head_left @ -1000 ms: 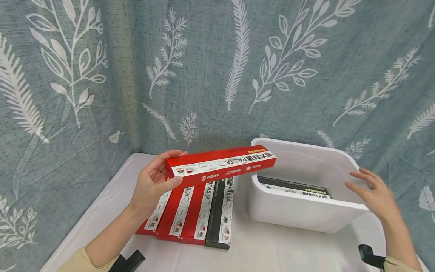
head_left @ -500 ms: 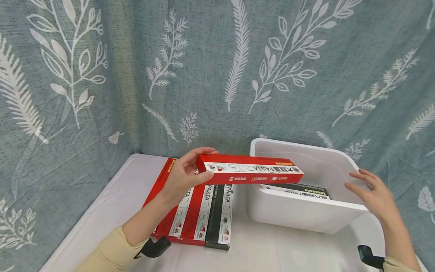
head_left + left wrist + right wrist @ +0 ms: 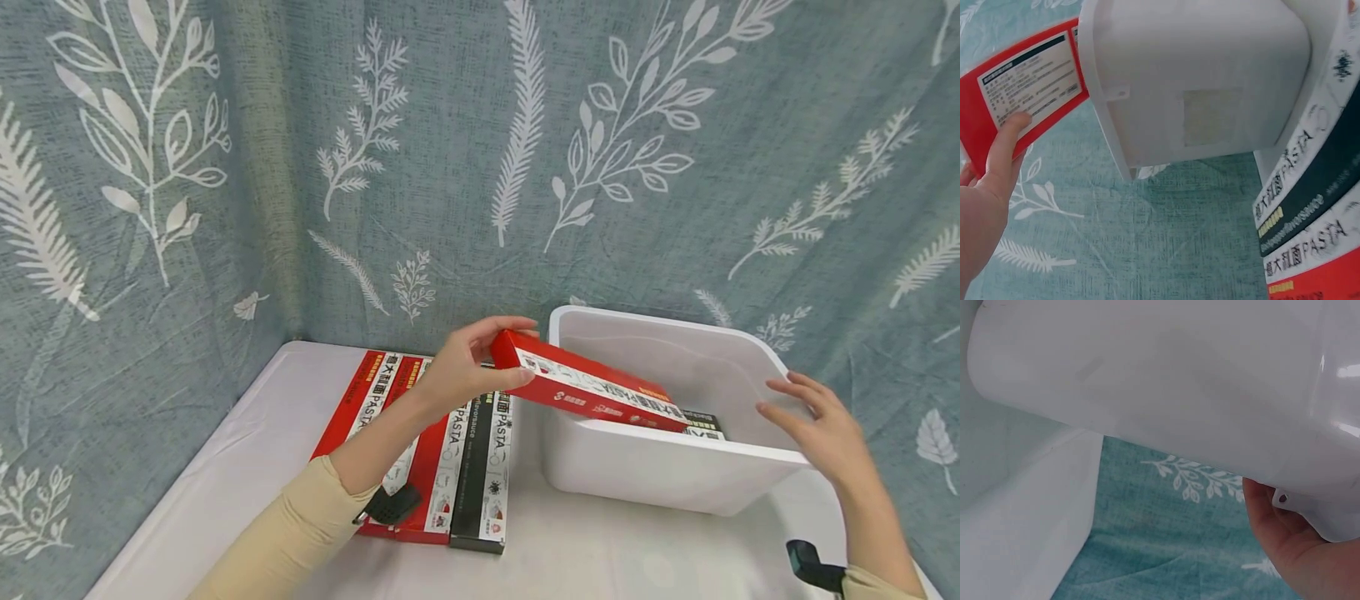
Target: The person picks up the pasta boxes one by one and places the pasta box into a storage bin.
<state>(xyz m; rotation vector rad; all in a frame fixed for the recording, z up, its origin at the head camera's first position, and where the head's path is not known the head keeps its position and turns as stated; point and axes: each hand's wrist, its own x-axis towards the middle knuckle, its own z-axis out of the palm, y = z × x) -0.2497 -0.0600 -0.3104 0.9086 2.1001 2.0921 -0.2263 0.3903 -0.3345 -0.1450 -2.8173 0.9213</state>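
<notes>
The left hand [image 3: 468,365] pinches one end of a long red cardboard box [image 3: 600,393] between thumb and fingers; the far end, nearly level before, now tilts down inside the smooth white bin [image 3: 645,477]. The right hand [image 3: 831,427] curls over the bin's rim. Wrinkled leaf-print fabric [image 3: 450,150] hangs behind.

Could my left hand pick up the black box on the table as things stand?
Probably not: your left hand is holding a red box tilted into the white bin. Otherwise, nothing seems to cover the near end of the black box.
</notes>
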